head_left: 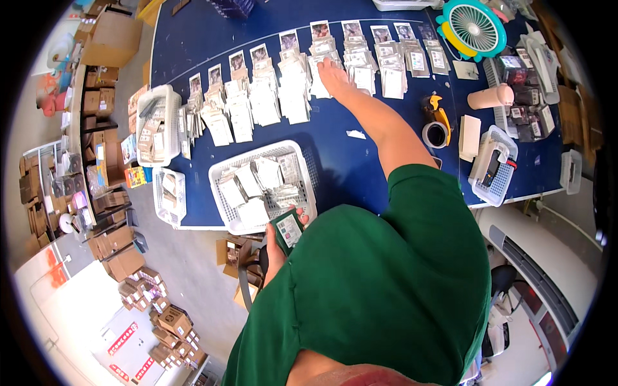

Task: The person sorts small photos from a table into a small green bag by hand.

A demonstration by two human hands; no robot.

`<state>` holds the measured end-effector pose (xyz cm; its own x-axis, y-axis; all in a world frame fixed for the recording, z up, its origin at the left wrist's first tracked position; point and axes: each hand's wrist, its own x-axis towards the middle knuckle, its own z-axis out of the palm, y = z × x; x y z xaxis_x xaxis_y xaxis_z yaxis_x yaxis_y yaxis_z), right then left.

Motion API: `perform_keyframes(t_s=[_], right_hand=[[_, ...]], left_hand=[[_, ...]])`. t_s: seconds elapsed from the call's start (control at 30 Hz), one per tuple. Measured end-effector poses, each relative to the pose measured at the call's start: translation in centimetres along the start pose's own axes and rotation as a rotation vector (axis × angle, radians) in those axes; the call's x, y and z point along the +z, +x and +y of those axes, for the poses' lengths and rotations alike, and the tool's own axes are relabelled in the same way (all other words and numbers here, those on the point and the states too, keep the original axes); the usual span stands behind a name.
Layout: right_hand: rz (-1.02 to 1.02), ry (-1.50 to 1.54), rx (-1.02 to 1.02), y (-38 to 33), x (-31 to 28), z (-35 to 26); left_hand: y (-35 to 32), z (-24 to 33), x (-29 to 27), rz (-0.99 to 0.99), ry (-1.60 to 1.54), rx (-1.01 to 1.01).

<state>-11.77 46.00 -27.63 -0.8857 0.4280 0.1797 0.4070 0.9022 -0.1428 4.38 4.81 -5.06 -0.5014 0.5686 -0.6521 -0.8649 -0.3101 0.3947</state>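
My left hand is closed round a dark green flat packet with a white label, near the table's front edge. It is beside a white basket that holds several pale flat packets. My right arm stretches far across the table. At its end, my right hand has its fingers bent together on a pale flat packet in a middle column; the fingertips are partly hidden. Several overlapping columns of such packets fan across the table, each with a picture card at its far end.
The blue table bears a tape dispenser, a pink bottle, a green and yellow fan and a small basket at the right. Two white baskets stand at the left edge. Cardboard boxes lie beyond it.
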Motion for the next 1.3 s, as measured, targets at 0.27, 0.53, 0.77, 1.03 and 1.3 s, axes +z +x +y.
perform_keyframes(t_s=[0.27, 0.53, 0.77, 1.03, 1.3], right_hand=[[-0.794, 1.388, -0.320, -11.8, -16.9, -12.1], [-1.134, 1.358, -0.443, -19.3, -26.0, -15.6], [-0.839, 1.206, -0.602, -22.6, -27.0, -15.9], [-0.636, 1.210, -0.489, -21.3, -29.4, -14.1], [-0.548, 1.320, -0.251, -20.0, -28.7, -10.9]], left_hand=[[0.5, 1.1, -1.1, -0.228, 0.046, -0.060], [-1.9, 1.5, -2.5, -0.381, 0.231, -0.159], [-3.0, 2.1, -3.8, -0.451, 0.327, -0.218], [-3.3, 2.0, -3.5, -0.442, 0.265, -0.256], [-1.4, 1.3, -2.0, -0.519, 0.208, -0.378]])
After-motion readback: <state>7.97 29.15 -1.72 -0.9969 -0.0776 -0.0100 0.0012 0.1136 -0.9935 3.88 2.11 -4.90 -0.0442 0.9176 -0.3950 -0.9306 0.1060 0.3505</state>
